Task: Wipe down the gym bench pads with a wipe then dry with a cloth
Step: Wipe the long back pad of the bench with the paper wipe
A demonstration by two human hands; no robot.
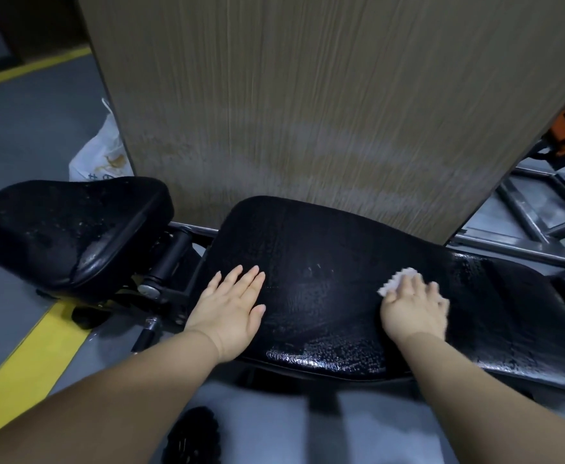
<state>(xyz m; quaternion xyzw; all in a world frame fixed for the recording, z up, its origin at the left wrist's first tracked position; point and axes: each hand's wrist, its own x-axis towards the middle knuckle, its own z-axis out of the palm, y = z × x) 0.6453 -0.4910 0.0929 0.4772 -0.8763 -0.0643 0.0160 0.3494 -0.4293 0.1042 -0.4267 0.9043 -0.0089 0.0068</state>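
The long black back pad (pixel 318 289) of the gym bench runs across the middle of the view, shiny and wet with droplets along its near edge. My left hand (pixel 232 304) lies flat on its left end with straight fingers. My right hand (pixel 415 304) presses a small white wipe (pixel 395 279) onto the pad further right; only the wipe's upper-left corner shows past my fingers. The black seat pad (pixel 70 226) sits to the left, also speckled with wet spots, joined to the back pad by a black hinge and roller (pixel 170 259).
A tall wood-grain panel (pixel 324 105) stands right behind the bench. A white plastic bag (pixel 102 155) lies on the grey floor at the panel's left. Grey metal frame bars (pixel 535 209) are at right. A yellow floor stripe (pixel 37 360) runs at lower left. A dark shoe (pixel 194 437) is below.
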